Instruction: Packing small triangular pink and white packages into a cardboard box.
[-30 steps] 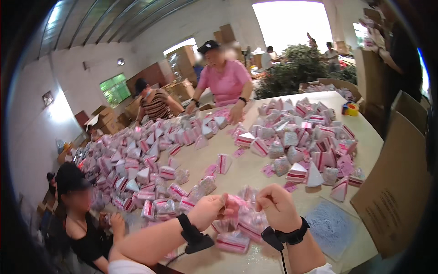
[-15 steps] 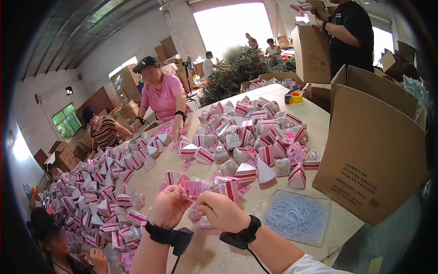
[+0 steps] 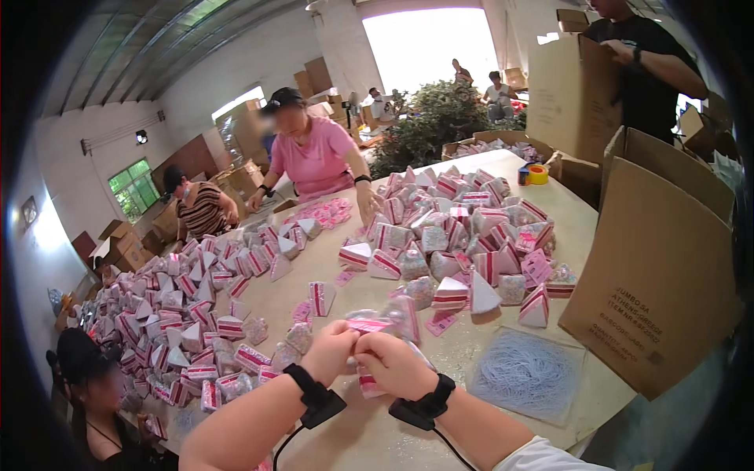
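Note:
Both my hands are closed and nearly touching over the near part of the table. My left hand (image 3: 330, 351) pinches a pink card tag (image 3: 367, 324), blurred by motion. Against it my right hand (image 3: 395, 367) has its fingers bent in a pinch; what they hold is hidden. A glittery wedge-shaped ornament (image 3: 405, 315), like a cake slice, is just beyond my fingers, and a pink-striped piece (image 3: 369, 385) shows below them. To the right, a bundle of pale blue-white strings (image 3: 528, 373) lies in a flat clear tray.
Cake-slice ornaments lie in a big pile (image 3: 463, 228) ahead and another (image 3: 181, 322) at left. An open carton (image 3: 652, 267) stands at the right edge, near a yellow tape roll (image 3: 537, 174). A co-worker in pink (image 3: 314, 157) reaches across the table; others sit left.
The view has swung slightly left. My hands have drawn closer together, and the thin string stretched between them earlier no longer shows. The standing person at right has lowered their hands to a carton.

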Demonstrator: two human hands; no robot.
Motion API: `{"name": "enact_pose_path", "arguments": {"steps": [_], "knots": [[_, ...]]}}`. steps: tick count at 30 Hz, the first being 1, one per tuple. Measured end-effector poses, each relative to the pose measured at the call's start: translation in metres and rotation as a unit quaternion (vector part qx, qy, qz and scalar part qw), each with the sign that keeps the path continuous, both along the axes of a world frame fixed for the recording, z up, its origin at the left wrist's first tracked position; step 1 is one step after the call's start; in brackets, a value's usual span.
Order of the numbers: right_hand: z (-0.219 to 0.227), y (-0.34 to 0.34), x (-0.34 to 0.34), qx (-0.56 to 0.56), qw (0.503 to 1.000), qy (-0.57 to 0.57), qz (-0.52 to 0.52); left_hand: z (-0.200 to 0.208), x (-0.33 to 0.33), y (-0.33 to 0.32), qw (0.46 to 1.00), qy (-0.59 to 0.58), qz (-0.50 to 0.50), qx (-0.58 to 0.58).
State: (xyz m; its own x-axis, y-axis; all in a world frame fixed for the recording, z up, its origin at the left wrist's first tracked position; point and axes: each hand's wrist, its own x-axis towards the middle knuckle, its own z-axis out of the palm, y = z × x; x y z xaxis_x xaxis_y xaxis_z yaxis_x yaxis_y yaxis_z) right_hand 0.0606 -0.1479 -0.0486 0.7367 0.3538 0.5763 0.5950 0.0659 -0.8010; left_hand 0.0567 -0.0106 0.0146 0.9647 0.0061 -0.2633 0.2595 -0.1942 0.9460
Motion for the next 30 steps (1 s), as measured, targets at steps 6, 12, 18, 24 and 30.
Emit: {"name": "enact_pose_path", "arguments": {"steps": [6,12,18,24,30], "knots": [[-0.015,0.013,0.005,0.078,0.995,0.055,-0.018,-0.004,0.006,0.010,0.922,-0.180,-0.083,0.333],[0.010,-0.004,-0.005,0.076,0.980,0.000,-0.184,0.074,0.007,0.010,0.826,-0.426,-0.089,0.358],[0.039,-0.007,-0.027,0.066,0.983,-0.098,-0.138,0.164,-0.020,0.018,0.904,-0.357,-0.007,-0.237],[0.066,-0.027,-0.050,0.027,0.963,-0.175,-0.204,0.154,-0.042,-0.019,0.941,-0.330,-0.071,-0.033],[0.065,-0.007,-0.057,-0.005,0.988,-0.087,0.130,0.148,-0.079,-0.008,0.943,-0.313,-0.094,-0.058]]}}
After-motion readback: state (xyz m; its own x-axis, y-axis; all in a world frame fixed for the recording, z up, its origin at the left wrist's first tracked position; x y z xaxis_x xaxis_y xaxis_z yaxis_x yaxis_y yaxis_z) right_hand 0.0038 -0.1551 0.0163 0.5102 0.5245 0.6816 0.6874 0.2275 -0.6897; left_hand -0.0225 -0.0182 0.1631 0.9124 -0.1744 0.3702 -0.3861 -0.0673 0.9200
